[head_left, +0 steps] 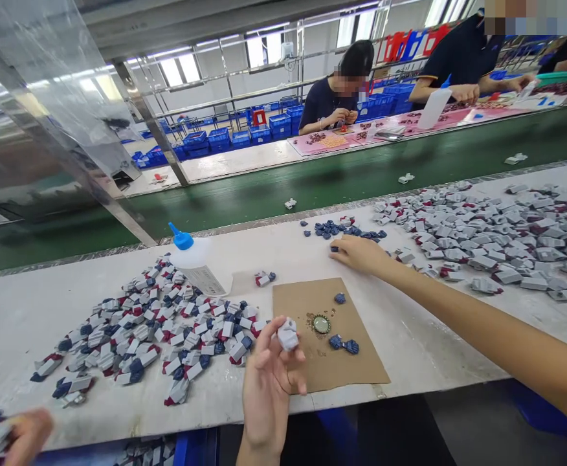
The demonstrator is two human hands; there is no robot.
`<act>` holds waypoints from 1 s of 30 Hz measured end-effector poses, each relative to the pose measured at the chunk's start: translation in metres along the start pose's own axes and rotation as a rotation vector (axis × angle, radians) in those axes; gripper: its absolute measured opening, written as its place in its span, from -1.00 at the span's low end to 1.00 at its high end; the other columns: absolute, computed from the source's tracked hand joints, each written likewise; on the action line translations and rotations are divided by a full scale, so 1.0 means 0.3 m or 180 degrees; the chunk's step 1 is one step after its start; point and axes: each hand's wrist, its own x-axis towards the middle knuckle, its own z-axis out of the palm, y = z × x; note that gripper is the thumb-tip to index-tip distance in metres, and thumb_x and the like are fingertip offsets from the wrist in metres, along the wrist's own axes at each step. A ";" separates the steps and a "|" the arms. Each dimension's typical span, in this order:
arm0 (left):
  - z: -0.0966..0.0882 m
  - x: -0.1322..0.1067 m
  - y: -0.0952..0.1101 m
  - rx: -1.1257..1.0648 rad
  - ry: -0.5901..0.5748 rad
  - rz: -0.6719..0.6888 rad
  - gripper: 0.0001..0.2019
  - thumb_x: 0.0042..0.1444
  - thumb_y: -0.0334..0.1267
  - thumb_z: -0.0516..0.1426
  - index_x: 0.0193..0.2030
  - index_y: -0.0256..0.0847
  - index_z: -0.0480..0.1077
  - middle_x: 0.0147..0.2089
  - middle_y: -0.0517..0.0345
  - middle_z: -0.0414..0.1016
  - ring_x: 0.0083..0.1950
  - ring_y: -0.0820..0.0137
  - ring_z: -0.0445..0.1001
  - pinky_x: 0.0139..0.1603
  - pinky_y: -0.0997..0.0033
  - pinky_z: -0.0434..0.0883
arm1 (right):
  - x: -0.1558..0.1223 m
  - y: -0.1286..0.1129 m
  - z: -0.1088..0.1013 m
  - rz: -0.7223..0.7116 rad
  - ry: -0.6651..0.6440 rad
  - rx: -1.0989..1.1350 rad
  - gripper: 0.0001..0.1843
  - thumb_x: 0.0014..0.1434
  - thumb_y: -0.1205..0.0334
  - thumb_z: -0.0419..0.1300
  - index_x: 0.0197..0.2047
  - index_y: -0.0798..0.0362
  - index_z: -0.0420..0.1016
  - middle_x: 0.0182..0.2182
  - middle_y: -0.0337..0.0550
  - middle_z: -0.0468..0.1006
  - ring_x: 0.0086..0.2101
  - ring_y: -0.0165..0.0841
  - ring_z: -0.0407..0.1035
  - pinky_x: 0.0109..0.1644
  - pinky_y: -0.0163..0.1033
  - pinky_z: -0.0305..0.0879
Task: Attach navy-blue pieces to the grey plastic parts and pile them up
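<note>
My left hand [274, 382] is closed around a small light grey plastic part [288, 334], held up over the left edge of a brown cardboard sheet [307, 375]. My right hand [361, 254] reaches to the far side of the table, its fingertips pinching a small dark blue piece [334, 248] beside a little pile of dark blue pieces [329, 228]. On the cardboard lie a bottle cap [321, 324] with clear liquid, a loose dark blue piece [340, 298] and a couple more dark blue pieces [344, 344] near its right edge.
Left of the cardboard spreads a heap of grey, blue and red parts [142, 330], with a white blue-tipped bottle [203, 268] behind it. Grey-red parts [497, 239] cover the right side. A green conveyor [244, 200] runs behind. Another person's hand [28, 437] shows at lower left; co-workers sit opposite.
</note>
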 end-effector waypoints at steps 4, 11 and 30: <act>-0.008 0.062 -0.068 -0.0463 -0.0531 -0.0770 -0.86 -0.01 -0.21 0.14 -0.29 -0.08 0.45 -0.37 0.15 0.52 -0.34 0.42 0.47 -0.54 0.57 0.38 | 0.021 -0.018 0.009 0.0061 -0.0021 -0.0134 -0.72 0.14 0.28 -0.04 -0.17 0.11 0.43 -0.26 0.04 0.46 -0.39 -0.26 0.36 -0.47 -0.30 0.08; -0.079 0.082 -0.097 -0.0439 -0.0401 -0.0719 -0.60 -0.13 -0.30 0.26 -0.08 -0.13 0.36 -0.13 0.09 0.52 -0.16 0.44 0.48 -0.27 0.56 0.42 | 0.005 -0.032 0.016 0.0152 0.0165 -0.0016 -0.76 0.13 0.28 -0.06 -0.29 0.08 0.41 -0.29 -0.01 0.43 -0.37 -0.27 0.32 -0.46 -0.29 0.07; -0.125 0.090 -0.124 -0.0605 0.0220 -0.0611 -0.67 -0.34 -0.30 0.35 -0.34 -0.22 0.43 -0.45 0.25 0.48 -0.47 0.58 0.44 -0.54 0.69 0.34 | -0.335 -0.296 -0.071 -0.1561 0.0173 0.1060 -0.70 0.22 0.37 -0.11 -0.04 0.13 0.33 -0.29 -0.01 0.47 -0.29 -0.30 0.38 -0.31 -0.23 0.35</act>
